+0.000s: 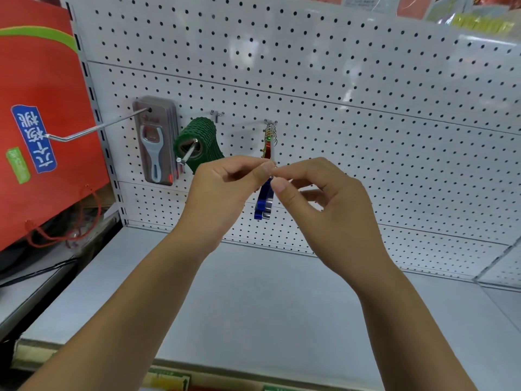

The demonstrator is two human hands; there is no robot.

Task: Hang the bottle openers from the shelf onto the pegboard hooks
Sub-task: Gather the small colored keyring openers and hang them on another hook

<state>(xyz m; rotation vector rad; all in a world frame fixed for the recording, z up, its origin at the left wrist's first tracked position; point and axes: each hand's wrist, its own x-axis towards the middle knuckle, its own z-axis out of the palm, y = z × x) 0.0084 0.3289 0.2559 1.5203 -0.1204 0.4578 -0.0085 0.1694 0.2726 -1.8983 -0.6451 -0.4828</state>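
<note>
Blue metal opener (263, 203) pinched by both hands, perforated pegboard (366, 108)

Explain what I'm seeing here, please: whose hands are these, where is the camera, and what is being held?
There is no machine: a person wears one wide-angle camera on the head, looking down at both bare hands. The left hand and right hand meet at the front end of a hook on the white pegboard, pinching a blue bottle opener that hangs below the fingers. More openers on key rings sit further back. To the left hang green openers and carded white ones. The visible shelf below looks bare.
</note>
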